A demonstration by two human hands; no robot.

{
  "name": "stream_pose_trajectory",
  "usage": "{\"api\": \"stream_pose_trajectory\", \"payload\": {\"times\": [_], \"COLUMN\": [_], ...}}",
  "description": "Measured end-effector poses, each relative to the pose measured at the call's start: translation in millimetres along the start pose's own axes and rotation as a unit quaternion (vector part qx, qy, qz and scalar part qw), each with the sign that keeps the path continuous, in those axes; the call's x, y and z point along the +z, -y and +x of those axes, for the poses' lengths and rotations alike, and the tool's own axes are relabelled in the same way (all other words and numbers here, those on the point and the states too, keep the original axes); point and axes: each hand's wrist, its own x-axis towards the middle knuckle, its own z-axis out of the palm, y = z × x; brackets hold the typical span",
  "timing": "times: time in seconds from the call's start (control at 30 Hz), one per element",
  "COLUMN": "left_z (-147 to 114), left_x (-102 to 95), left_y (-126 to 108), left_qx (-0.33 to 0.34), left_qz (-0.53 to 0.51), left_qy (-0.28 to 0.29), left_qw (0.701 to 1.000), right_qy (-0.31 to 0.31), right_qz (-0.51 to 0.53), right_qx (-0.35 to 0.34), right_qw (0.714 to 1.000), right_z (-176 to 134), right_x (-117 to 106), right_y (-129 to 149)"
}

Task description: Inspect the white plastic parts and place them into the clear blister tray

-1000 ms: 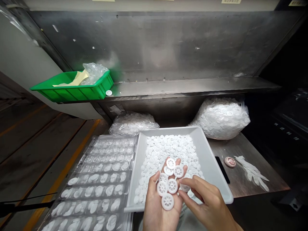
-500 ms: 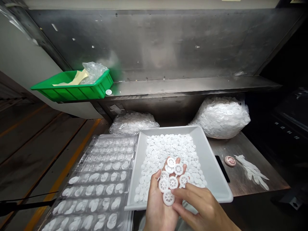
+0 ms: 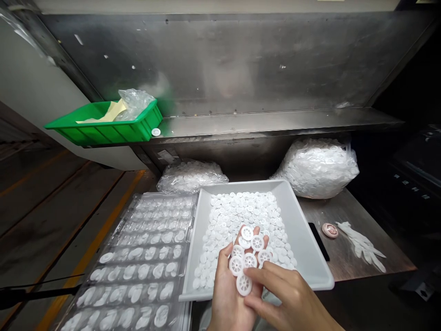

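Several small white spoked plastic wheels (image 3: 250,260) lie on the upturned palm of my left hand (image 3: 229,294), whose fingers curl up around them. My right hand (image 3: 285,289) reaches in from the right, index finger and thumb at the edge of the nearest wheel (image 3: 244,285), above the left palm. Both hands are over the near part of a grey tray (image 3: 306,248). Many more white wheels (image 3: 241,207) are spread across its floor. The right hand's other fingers are partly hidden behind its index finger.
Left of the grey tray lies a clear blister tray (image 3: 138,246) with rows of white pieces. Bags of white parts (image 3: 319,170) (image 3: 193,176) stand behind. A phone (image 3: 319,241), a round pinkish item (image 3: 330,230) and white gloves (image 3: 361,246) lie right. A green bin (image 3: 110,131) sits on the shelf (image 3: 248,124).
Both hands stay over the grey tray, with the wheels in the left palm shifted very slightly. The right index finger and thumb remain at the nearest wheel.
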Motion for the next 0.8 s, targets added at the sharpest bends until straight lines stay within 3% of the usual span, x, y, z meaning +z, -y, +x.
{"api": "stream_pose_trajectory", "payload": {"times": [0.3, 0.6, 0.8], "left_z": [0.0, 1.3, 7.3], "left_x": [1.9, 0.6, -2.7], "left_y": [-1.7, -5.7, -8.3], "left_qx": [-0.007, 0.034, 0.029], "left_qz": [-0.031, -0.041, -0.025], "left_qy": [0.034, 0.019, 0.014], "left_qw": [0.999, 0.998, 0.999], "right_qy": [0.016, 0.064, 0.089], "right_qz": [0.029, 0.092, 0.111], "right_qx": [0.032, 0.123, 0.132], "right_qw": [0.999, 0.986, 0.981], "right_z": [-0.4, -7.8, -8.5], "right_x": [0.9, -1.1, -1.8], "right_y": [0.7, -5.9, -4.2]}}
